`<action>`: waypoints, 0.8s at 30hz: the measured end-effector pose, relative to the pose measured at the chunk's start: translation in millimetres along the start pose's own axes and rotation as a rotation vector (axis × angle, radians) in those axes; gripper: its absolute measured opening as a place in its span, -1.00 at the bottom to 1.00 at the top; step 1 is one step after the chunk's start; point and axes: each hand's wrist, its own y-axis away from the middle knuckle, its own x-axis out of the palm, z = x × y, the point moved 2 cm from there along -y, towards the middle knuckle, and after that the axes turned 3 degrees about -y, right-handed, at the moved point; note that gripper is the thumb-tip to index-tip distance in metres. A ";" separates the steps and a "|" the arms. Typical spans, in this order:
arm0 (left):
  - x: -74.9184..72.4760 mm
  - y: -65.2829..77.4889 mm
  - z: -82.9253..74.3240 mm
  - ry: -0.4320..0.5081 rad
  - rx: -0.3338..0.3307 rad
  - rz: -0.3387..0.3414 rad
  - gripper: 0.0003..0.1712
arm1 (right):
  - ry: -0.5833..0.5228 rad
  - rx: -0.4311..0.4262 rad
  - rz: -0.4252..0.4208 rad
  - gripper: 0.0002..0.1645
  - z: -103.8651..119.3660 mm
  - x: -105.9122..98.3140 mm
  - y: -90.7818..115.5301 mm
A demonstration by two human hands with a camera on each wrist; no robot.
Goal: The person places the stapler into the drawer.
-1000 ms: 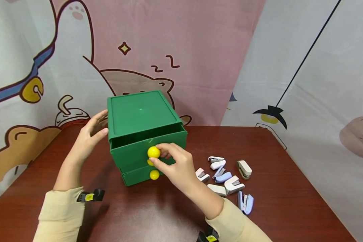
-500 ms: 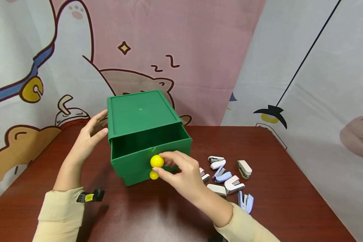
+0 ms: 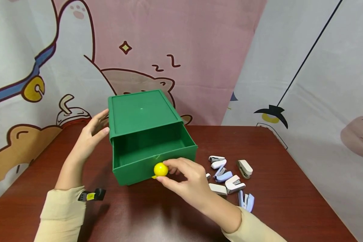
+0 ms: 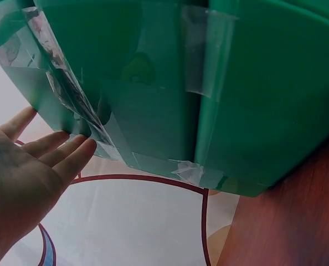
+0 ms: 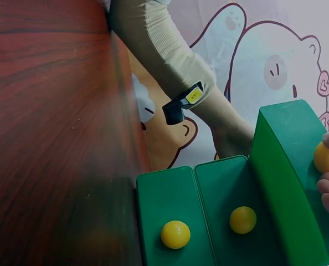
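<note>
A green plastic drawer cabinet (image 3: 140, 112) stands on the table. Its top drawer (image 3: 133, 171) is pulled well out, and no objects show inside. My right hand (image 3: 192, 179) pinches that drawer's round yellow knob (image 3: 161, 169) between thumb and fingers. Two lower drawers, with yellow knobs (image 5: 175, 234) of their own, are closed in the right wrist view. At the cabinet's left side is my left hand (image 3: 89, 136), its fingers extended. The left wrist view has those fingertips (image 4: 87, 145) against the green side wall, near strips of clear tape (image 4: 203, 55).
Several small staplers lie to the right of the cabinet, among them a white one (image 3: 245, 168), a lavender one (image 3: 246, 202) and another white one (image 3: 234, 184). A cartoon-print curtain (image 3: 211, 60) hangs behind the brown table (image 3: 275, 188).
My right hand has drawn the top drawer toward me by its knob, from slightly ajar to far out. The left hand has stayed at the cabinet's side.
</note>
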 end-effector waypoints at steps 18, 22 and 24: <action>0.3 0.0 0.2 0.008 0.007 0.000 -0.32 | -0.029 -0.029 0.027 -0.66 5.5 -7.5 5.9; 0.6 -0.4 0.5 0.021 0.009 -0.004 -0.33 | -0.035 -0.023 0.052 -0.63 5.8 -10.7 6.1; 0.7 -0.6 0.6 0.027 0.012 -0.007 -0.34 | -0.037 -0.019 0.066 -0.63 5.6 -13.0 5.8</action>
